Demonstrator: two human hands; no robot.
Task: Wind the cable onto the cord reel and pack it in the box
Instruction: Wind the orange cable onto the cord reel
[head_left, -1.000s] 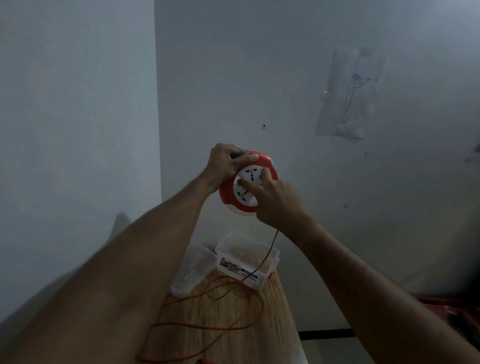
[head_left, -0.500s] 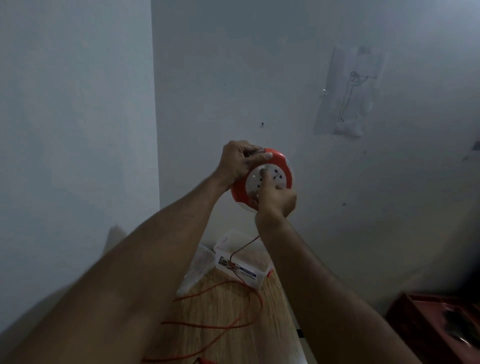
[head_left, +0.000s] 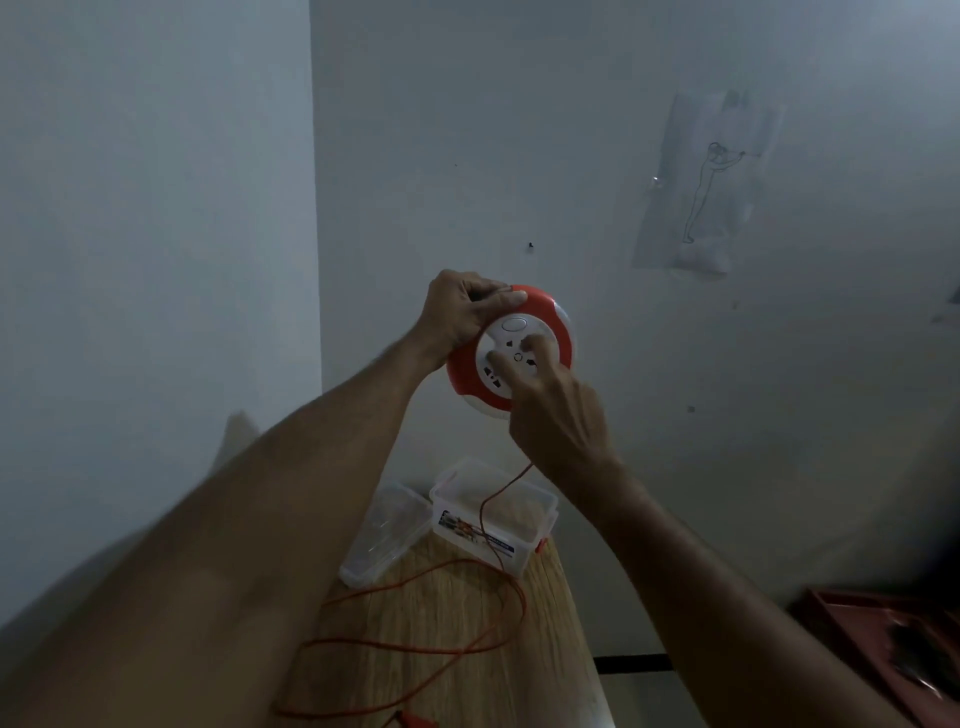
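Note:
I hold a round red and white cord reel (head_left: 558, 332) up in front of the wall, its socket face toward me. My left hand (head_left: 460, 312) grips the reel's upper left rim. My right hand (head_left: 556, 415) presses its fingertips on the white centre disc. An orange cable (head_left: 441, 644) hangs from under the reel and loops over the wooden table (head_left: 550, 686). A clear plastic box (head_left: 540, 504) stands open at the table's far end, with its clear lid (head_left: 384, 530) lying to its left.
Grey walls meet in a corner just behind the table. A sheet of paper with a line drawing (head_left: 706, 187) is stuck on the wall at upper right. A dark red tray (head_left: 893, 644) sits low at the right edge.
My right hand has turned on the reel's white disc, from pointing up at its middle to lying at its lower right. The hanging cable has shifted slightly.

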